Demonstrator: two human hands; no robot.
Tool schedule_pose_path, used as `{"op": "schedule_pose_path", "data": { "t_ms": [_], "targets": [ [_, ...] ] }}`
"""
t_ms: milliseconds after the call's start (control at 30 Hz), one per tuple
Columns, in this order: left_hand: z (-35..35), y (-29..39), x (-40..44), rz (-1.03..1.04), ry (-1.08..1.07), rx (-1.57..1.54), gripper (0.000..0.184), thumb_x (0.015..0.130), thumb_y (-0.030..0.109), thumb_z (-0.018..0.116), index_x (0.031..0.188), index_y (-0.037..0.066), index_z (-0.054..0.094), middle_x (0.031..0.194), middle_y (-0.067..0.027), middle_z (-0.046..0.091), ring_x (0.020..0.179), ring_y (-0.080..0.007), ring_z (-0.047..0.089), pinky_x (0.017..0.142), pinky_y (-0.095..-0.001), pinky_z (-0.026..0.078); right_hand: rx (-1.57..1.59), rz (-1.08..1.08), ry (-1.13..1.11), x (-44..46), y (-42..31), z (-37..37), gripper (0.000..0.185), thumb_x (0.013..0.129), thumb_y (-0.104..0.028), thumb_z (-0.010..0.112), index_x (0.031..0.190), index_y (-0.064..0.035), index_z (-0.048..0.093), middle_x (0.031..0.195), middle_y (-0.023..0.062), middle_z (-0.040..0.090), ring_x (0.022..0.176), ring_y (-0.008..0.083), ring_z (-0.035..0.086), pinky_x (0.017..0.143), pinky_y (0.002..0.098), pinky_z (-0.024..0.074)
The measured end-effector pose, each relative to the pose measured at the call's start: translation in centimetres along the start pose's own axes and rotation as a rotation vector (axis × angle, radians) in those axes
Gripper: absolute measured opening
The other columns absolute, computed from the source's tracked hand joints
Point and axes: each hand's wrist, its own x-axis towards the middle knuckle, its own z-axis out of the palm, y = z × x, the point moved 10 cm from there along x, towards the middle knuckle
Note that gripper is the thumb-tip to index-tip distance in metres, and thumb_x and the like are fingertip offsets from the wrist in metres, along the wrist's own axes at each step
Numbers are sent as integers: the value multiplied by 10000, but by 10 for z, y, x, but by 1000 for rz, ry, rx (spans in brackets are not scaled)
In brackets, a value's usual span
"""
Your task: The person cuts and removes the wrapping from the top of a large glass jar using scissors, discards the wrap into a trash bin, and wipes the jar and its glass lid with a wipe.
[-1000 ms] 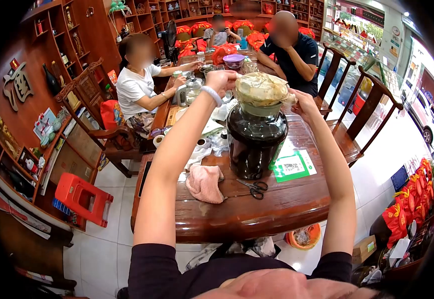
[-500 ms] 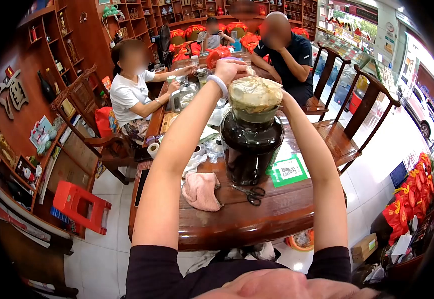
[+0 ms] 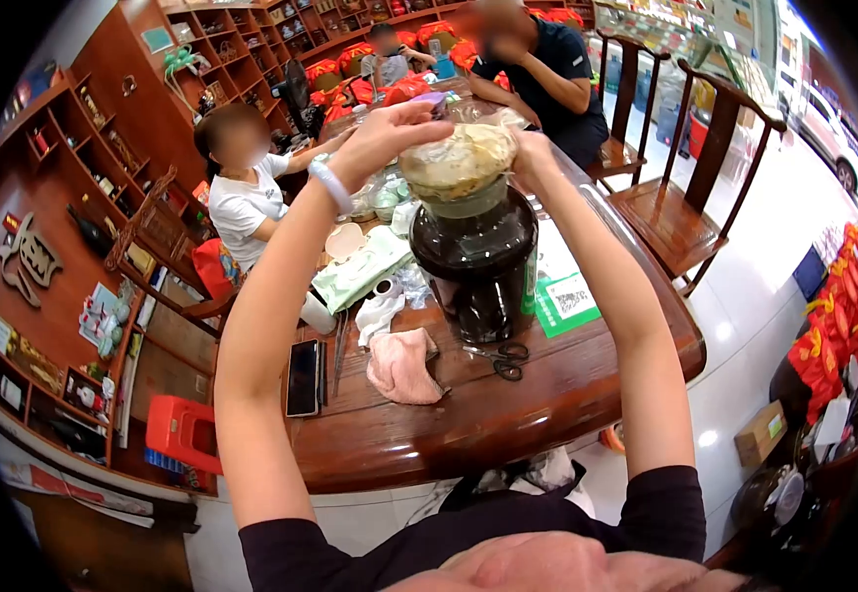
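A large dark jar (image 3: 473, 242) stands upright on the wooden table in front of me. Its mouth is covered by crinkled, translucent yellowish plastic film (image 3: 459, 163), bunched over the top. My left hand (image 3: 390, 143) is at the upper left of the cover, fingers stretched out above its edge and nothing visible in them. On the opposite side, my right hand (image 3: 533, 158) has its fingers closed on the film's edge; the fingertips are partly hidden. Black-handled scissors (image 3: 510, 361) lie at the foot of the jar, beside a pink cloth (image 3: 404, 365).
A green-bordered QR card (image 3: 569, 304) lies right of the jar. To the left are a phone (image 3: 305, 379), a tissue roll and a pale green packet (image 3: 362, 266). Several people sit around the table (image 3: 468, 434). Wooden chairs (image 3: 690, 187) line its right side; a red stool (image 3: 182, 432) stands left.
My view has shifted, showing more of the table's left side. My left hand has moved from the far edge of the cover to its left, with fingers extended. My right hand stays at the cover's right.
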Motion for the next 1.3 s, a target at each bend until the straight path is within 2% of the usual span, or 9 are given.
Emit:
{"op": "schedule_pose_path", "data": {
  "t_ms": [67,267,433,567,667,867,933,1067,1300],
  "targets": [
    [9,8,-8,56,-43,115,830,695,439,690,1294,-32,362,1304,-179,406,1191,-245,412,994,-341,305,327,1,-76,-4,-20,-15,135,842,-117,545,826,12,579,783,95,613,652,168,600,551,293,485],
    [19,-4,-8,97,-31,233,931,637,452,722,1305,-57,320,1298,-208,401,1200,-248,404,990,-318,313,43,-339,-112,-89,-121,-7,233,865,-210,548,787,-1,611,714,24,601,595,84,552,549,227,444],
    [26,0,-11,117,-17,248,958,601,413,763,1300,-68,318,1182,-176,507,1082,-216,498,928,-288,368,-194,-213,-309,-105,-109,6,392,844,-247,595,1142,-24,474,1060,64,548,916,114,544,703,253,460],
    [30,2,-13,90,-19,288,996,589,417,776,1312,-66,291,1200,-193,487,1099,-227,485,933,-291,363,-483,-205,-214,-114,-89,8,568,793,-168,658,1243,-10,351,1093,91,525,900,143,554,692,275,464],
    [30,1,-15,88,10,326,1002,591,411,783,1314,-68,282,1220,-200,469,1111,-231,474,938,-294,358,-101,-68,-227,-108,-79,6,546,789,-143,658,1231,-11,365,1054,97,550,793,148,588,611,250,473],
    [28,-6,-15,67,33,232,953,613,381,775,1309,-62,299,1233,-175,460,1121,-216,462,939,-294,355,-289,-415,-178,-89,-143,18,186,773,-42,600,939,42,590,789,54,634,695,108,599,553,208,452],
    [30,-2,-17,68,36,204,958,607,372,781,1312,-57,296,1234,-173,460,1123,-222,461,944,-298,352,-593,-934,-191,-110,-193,54,190,758,-72,610,914,37,618,794,67,649,683,106,599,586,219,457],
    [32,3,-23,72,73,77,983,579,328,806,1318,-43,275,1235,-173,456,1117,-235,465,952,-310,348,-649,-991,-182,-149,-223,125,193,756,-103,573,913,-18,646,767,84,655,701,107,610,642,246,478],
    [23,-7,-26,248,211,67,883,668,237,758,1326,-16,226,1331,-171,336,1214,-245,361,994,-323,289,-1097,-1092,-482,-193,-182,236,239,696,-110,504,869,-31,649,803,155,634,766,303,616,729,378,481]
  ]
}}
